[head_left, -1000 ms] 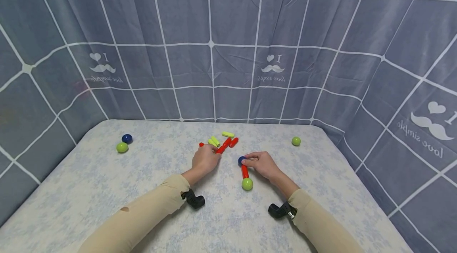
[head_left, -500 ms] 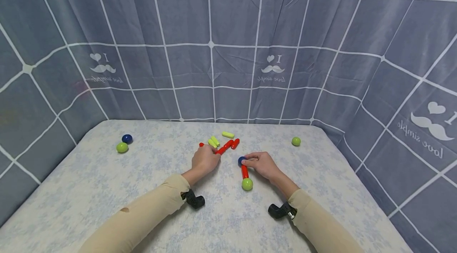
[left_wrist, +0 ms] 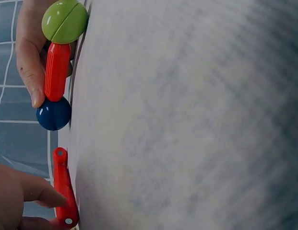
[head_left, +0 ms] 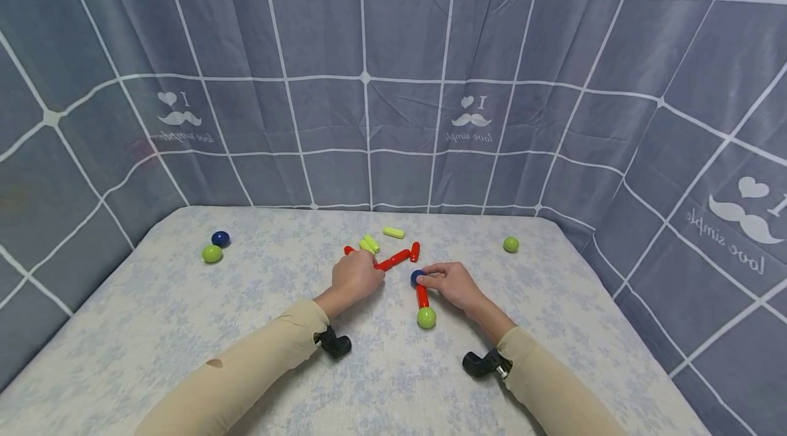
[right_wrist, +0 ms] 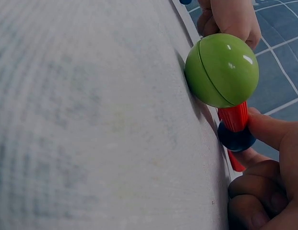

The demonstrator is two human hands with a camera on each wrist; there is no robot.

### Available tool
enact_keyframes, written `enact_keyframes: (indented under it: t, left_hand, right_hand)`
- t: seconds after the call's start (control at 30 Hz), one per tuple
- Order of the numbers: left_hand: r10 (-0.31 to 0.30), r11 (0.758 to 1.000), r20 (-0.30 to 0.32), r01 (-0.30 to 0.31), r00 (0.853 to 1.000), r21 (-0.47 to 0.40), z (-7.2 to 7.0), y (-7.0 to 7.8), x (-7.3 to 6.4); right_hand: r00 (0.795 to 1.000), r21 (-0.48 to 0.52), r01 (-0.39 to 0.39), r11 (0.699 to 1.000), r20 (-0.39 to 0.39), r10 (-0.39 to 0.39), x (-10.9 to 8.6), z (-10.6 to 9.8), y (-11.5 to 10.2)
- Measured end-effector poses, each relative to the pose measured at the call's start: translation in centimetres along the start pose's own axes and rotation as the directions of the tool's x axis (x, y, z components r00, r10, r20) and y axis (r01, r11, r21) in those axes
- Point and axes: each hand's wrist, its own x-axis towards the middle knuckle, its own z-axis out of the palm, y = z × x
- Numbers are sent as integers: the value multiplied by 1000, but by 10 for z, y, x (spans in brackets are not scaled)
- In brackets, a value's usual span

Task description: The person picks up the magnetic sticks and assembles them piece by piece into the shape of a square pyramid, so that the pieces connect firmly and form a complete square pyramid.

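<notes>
My left hand [head_left: 358, 275] is at the middle of the table, its fingers pinching a red rod [left_wrist: 66, 203]. That rod forms a line end to end with another red rod [head_left: 400, 257]; whether they are joined is unclear. My right hand [head_left: 453, 283] grips the blue ball [head_left: 417, 278] between thumb and fingers. From this ball a short red rod [right_wrist: 233, 116] runs to a green ball [right_wrist: 221, 70] on the side nearer me. One red piece [head_left: 348, 250] pokes out behind my left hand, mostly hidden.
Several yellow-green sticks [head_left: 393, 232] lie behind my left hand. A single red rod [head_left: 415, 251] is right of them. A blue ball [head_left: 221, 239] and a green ball [head_left: 212, 253] are at far left, another green ball [head_left: 511, 244] at back right. A grey curtain [head_left: 406, 115] surrounds the table.
The line of red rods at my left hand has swung round toward me and to the right. The single red rod has shifted right and turned. My right hand stays put.
</notes>
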Motion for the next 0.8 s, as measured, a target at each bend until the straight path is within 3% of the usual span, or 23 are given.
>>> enact_keyframes:
  t: [0.3, 0.6, 0.8]
  left_hand:
    - [28, 1000, -55, -28, 998, 1, 8, 12, 11]
    - [13, 1000, -11, -13, 1000, -1, 15, 15, 19]
    - [17, 999, -23, -18, 1000, -27, 16, 15, 21]
  right_hand:
    - [1000, -7, -5, 1000, -9, 5, 0, 0, -1]
    - [1000, -2, 2, 1000, -2, -2, 0, 2, 1]
    - [1000, -8, 1, 1000, -9, -1, 0, 0, 0]
